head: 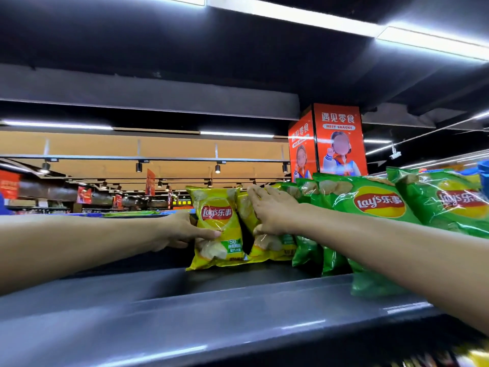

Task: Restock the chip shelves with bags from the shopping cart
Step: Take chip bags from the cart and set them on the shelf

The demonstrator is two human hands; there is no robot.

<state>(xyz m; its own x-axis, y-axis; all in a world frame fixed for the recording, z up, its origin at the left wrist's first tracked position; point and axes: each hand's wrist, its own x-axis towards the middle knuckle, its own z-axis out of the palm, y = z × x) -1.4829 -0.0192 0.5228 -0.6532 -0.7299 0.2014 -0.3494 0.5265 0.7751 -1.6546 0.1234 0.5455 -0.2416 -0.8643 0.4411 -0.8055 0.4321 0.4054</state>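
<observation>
Two yellow-green Lay's chip bags stand upright on the dark grey shelf [211, 308]. My left hand [182, 231] grips the left bag [217, 229] from its left side, thumb across the front. Flat against the front of the second yellow bag [267, 247] lies my right hand [272, 210], fingers spread. A row of green Lay's bags [370, 205] stands directly right of the yellow ones. The shopping cart is out of view.
More green bags [455, 202] fill the shelf's right end. The shelf's left half is bare metal. A dark shelf or ceiling panel runs overhead. An orange snack-sign pillar [338, 141] and other store aisles show behind the open-backed shelf.
</observation>
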